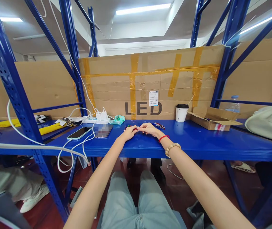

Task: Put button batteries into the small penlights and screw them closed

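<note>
At the left, past a blue metal post (9,73), we find a yellow item (51,128) on the blue tabletop (198,141). Next lies a phone (80,133) with a white cable, then a power strip (89,120) with white chargers (101,115) plugged in; just in front of it is a flat device (103,131), its surface blurred. A crumpled green packet (118,120) sits beside them.

At centre, before a taped cardboard panel (107,92) marked "LED", the left hand (129,131) and right hand (148,128) meet at the fingertips above the table's front part. A sliver of red (136,129) shows there, but we cannot tell whether either hand grips it. The right wrist wears a red cord (163,138) and a beaded bracelet (172,149).

Just beyond the right hand lies a small red-and-blue cluster (159,126). Farther right we see a lidded white cup (181,114), an open cardboard box (218,124) and a clear bottle (233,105).
</note>
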Available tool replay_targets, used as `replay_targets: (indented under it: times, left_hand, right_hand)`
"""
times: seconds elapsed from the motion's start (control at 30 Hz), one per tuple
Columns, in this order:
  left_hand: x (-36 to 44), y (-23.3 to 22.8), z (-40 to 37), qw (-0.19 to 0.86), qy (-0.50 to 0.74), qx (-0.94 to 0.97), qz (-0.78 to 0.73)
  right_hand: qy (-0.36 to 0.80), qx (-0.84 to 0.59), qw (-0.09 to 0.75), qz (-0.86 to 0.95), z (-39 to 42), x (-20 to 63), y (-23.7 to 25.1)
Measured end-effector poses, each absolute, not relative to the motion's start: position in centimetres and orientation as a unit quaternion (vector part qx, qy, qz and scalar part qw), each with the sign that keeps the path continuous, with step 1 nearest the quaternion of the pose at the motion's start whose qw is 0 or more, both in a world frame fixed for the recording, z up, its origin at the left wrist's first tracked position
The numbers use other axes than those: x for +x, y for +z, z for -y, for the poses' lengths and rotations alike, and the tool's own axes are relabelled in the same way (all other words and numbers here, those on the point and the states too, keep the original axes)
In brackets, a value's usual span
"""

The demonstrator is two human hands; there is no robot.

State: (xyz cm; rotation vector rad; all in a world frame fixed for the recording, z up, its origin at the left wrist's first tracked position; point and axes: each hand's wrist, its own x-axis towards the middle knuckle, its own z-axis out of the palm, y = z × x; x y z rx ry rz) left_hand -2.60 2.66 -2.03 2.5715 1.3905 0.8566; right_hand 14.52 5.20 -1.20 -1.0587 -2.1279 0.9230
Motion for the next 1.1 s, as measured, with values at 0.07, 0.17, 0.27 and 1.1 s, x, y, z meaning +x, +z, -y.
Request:
replay_targets:
  times: [0.07, 0.17, 0.27, 1.1]
  left_hand:
    - [-2.76, -2.10, -2.77, 0.049, 0.279, 0.846, -0.452]
    - [-2.93, -2.13, -2.87, 0.049, 0.275, 0.849, -0.448]
    - [-2.96, -2.07, -2.80, 0.050, 0.272, 0.853, -0.443]
    - [-2.28, -2.06, -2.76, 0.052, 0.300, 0.808, -0.504]
  right_hand:
    - [0.344, -0.399, 0.286, 0.800, -5.22, 14.40, -1.26]
    - [0.344, -0.399, 0.278, 0.803, -5.31, 14.37, -1.28]
    - [0.346, -0.400, 0.272, 0.804, -5.33, 14.39, -1.18]
    - [0.382, -0.394, 0.310, 0.776, -5.38, 14.10, -1.18]
